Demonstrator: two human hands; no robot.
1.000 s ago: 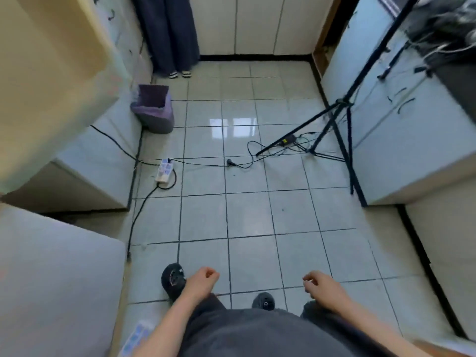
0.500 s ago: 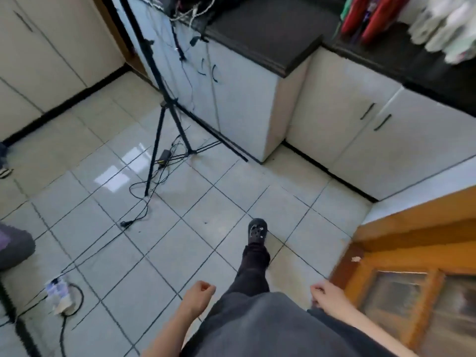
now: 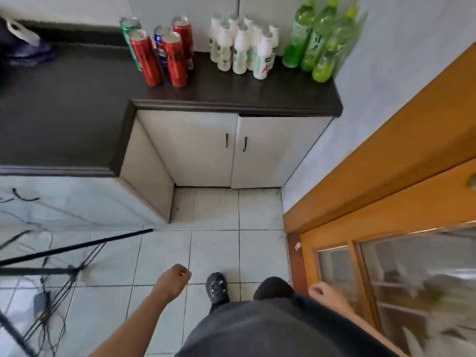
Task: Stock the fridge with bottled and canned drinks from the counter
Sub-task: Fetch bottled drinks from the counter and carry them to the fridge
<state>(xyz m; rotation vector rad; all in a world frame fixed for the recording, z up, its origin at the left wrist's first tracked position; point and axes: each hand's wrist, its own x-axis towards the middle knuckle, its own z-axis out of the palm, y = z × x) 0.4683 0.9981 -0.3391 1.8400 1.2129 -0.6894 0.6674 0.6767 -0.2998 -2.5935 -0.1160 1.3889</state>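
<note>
On the dark counter [image 3: 77, 104] ahead stand three groups of drinks. Several cans [image 3: 164, 52], mostly red with one green and one blue, are at the left. Several white bottles [image 3: 242, 45] are in the middle. Three green bottles [image 3: 319, 39] stand at the right, by the wall. My left hand [image 3: 173, 280] hangs low over the floor tiles, fingers curled, holding nothing. My right hand [image 3: 325, 293] is also low, beside my hip, fingers curled and empty. Both hands are well short of the counter. No fridge is in view.
White cabinet doors [image 3: 231, 150] with black handles sit under the counter. An orange wooden door [image 3: 386, 202] with glass panes is at the right. A black tripod leg [image 3: 77, 247] and loose cables [image 3: 43, 305] lie on the floor at the left. A bag [image 3: 23, 39] rests on the counter's far left.
My view has swung round from the open floor to face the counter with the drinks. Both hands stay low and curled, holding nothing.
</note>
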